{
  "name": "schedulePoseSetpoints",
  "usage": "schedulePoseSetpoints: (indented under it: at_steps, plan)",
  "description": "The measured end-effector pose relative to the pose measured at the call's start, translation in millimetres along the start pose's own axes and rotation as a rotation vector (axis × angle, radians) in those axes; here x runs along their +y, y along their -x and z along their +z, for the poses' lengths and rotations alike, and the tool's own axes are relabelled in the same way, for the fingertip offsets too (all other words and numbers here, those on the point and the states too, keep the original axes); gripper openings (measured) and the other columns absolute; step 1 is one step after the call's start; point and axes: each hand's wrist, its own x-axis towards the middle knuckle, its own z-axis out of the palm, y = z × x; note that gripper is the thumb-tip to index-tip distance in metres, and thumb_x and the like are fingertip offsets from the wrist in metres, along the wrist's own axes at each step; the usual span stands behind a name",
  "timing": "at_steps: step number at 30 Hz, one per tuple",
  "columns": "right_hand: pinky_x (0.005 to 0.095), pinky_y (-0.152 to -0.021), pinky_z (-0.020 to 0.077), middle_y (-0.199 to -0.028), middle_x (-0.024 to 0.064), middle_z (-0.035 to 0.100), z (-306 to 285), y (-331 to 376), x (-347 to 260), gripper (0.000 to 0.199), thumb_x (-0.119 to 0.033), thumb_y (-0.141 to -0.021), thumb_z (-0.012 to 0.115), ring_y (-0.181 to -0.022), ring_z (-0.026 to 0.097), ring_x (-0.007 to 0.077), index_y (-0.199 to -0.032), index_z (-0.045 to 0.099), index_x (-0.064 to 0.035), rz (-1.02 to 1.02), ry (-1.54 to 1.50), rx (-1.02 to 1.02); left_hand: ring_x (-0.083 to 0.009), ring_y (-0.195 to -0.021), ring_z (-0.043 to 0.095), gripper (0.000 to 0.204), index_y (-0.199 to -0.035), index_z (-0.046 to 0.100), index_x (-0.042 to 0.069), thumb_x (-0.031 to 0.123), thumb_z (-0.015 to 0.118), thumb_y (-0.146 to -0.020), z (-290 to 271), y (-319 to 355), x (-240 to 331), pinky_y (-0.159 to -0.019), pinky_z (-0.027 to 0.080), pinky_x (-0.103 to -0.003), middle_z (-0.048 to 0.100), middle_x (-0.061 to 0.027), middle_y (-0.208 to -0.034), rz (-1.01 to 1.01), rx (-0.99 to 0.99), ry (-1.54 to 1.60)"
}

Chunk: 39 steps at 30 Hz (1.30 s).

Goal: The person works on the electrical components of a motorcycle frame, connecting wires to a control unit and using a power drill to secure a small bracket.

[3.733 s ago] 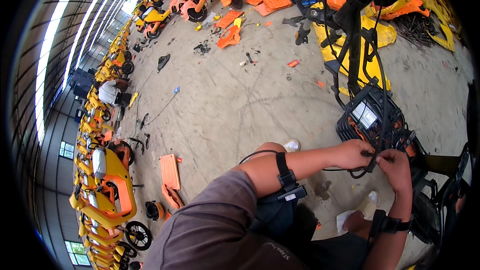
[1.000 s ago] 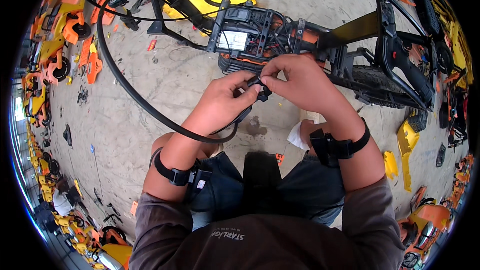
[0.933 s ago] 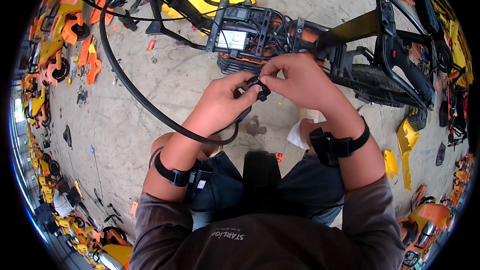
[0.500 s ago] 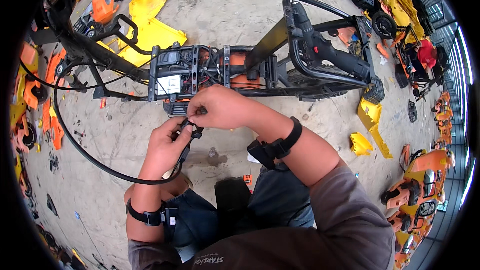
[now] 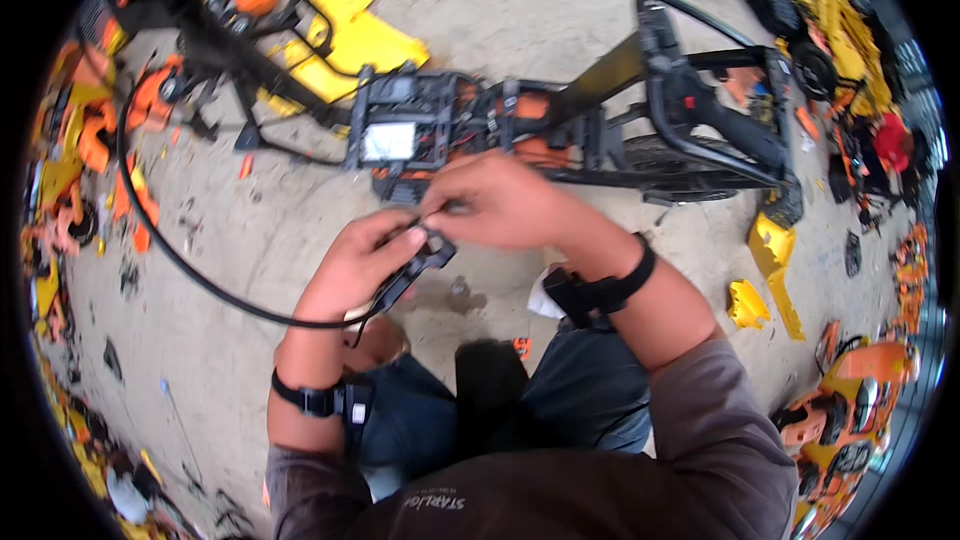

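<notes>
A white rectangular label (image 5: 388,142) sits on the black frame (image 5: 560,130) lying across the concrete floor (image 5: 520,10). The left hand (image 5: 360,265) is closed around a black connector (image 5: 415,270), whose long axis is tilted toward the upper right. The right hand (image 5: 500,202) pinches its upper end. A black cable (image 5: 190,270) curves away to the left. Yellow panels (image 5: 360,35) lie near the floor's far edge.
</notes>
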Motion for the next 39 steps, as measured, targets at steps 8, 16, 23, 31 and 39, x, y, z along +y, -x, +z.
schedulePoseSetpoints:
  at_steps: [8, 16, 23, 31, 39]
  plan:
    - [0.0321, -0.063, 0.0507, -0.087, 0.0082, 0.070, -1.5, 3.0, -28.1, 0.010, -0.002, -0.082, 0.074, -0.077, 0.067, 0.0222, -0.092, 0.072, -0.0028, 0.017, 0.021, -0.077, -0.0112, -0.063, 0.064, 0.033, -0.117, 0.064, -0.002, 0.028, 0.058, -0.103, -10.1, 11.6, -0.2, -0.054, 0.052, -0.023, 0.070, -0.0073, -0.095, -0.026, -0.189, 0.185]
    - [0.0277, -0.062, 0.0449, -0.082, 0.0034, 0.062, -3.8, -0.3, -21.5, 0.012, -0.003, -0.085, 0.073, -0.073, 0.056, 0.0123, -0.083, 0.061, -0.0021, 0.084, -0.042, 0.221, -0.0137, -0.064, 0.066, 0.036, -0.115, 0.063, 0.002, 0.036, 0.060, -0.102, -3.3, 0.2, -5.6, -0.056, 0.050, -0.025, 0.067, -0.0046, -0.093, 0.023, -0.126, 0.220]
    - [0.0264, -0.066, 0.0466, -0.087, 0.0044, 0.059, -44.9, 7.0, -38.1, 0.020, -0.008, -0.087, 0.073, -0.074, 0.052, 0.0108, -0.092, 0.055, -0.0027, 0.017, 0.199, 0.742, -0.0178, -0.061, 0.065, 0.033, -0.114, 0.060, 0.000, 0.031, 0.055, -0.104, -0.8, -40.4, -28.4, -0.057, 0.051, -0.027, 0.069, -0.0106, -0.090, 0.089, 0.012, 0.129]
    - [0.0464, -0.098, 0.0443, -0.105, 0.0168, 0.069, -195.9, 82.2, -66.1, 0.035, -0.026, -0.080, 0.071, -0.105, 0.061, 0.0350, -0.108, 0.069, -0.0048, 0.640, 1.327, 0.460, -0.0155, -0.053, 0.062, 0.037, -0.099, 0.062, -0.002, 0.034, 0.056, -0.104, 23.2, -51.0, -23.9, -0.049, 0.050, -0.028, 0.069, -0.0090, -0.079, 0.174, 0.122, 0.012]
    - [0.0561, -0.095, 0.0440, -0.114, 0.0113, 0.070, -229.6, 99.1, -24.2, 0.080, -0.045, -0.063, 0.089, -0.117, 0.059, 0.0309, -0.123, 0.050, -0.0070, 0.929, 1.733, -0.392, -0.0164, -0.054, 0.066, 0.033, -0.098, 0.061, -0.003, 0.030, 0.058, -0.103, 16.1, -33.7, -13.4, -0.049, 0.051, -0.031, 0.067, -0.0084, -0.076, 0.214, 0.086, -0.084]
